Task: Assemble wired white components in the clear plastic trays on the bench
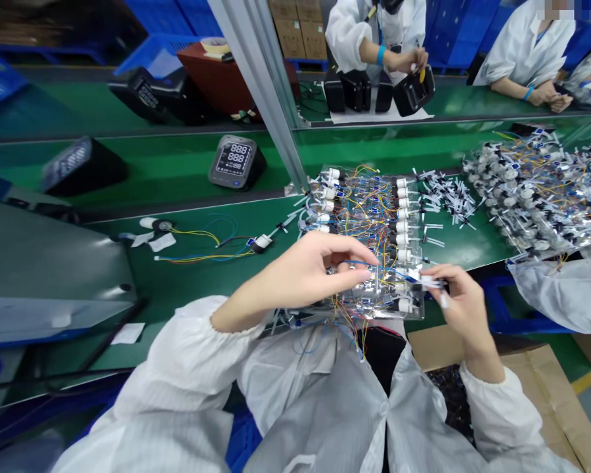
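Observation:
Over a clear tray [420, 314] of wired parts, my left hand [315, 272] is closed, thumb and forefinger pinching a thin blue wire [391, 269]. The wire stretches right toward a small white part [427, 281] with dark and pale ends. My right hand [460, 302] grips that part between thumb and fingers, just past the tray's right edge. In the tray, white cylindrical pumps [402, 226] line up in columns, with yellow, blue and red wires between them. Some wires [357, 325] hang over its near edge.
Loose white tube pieces [450, 200] lie right of the tray, beside a heap of similar assemblies [526, 190]. A single pump [152, 224] with wires lies left. Display units [235, 163] stand behind a metal post [266, 85]. Co-workers sit opposite. A cardboard box [546, 394] is below right.

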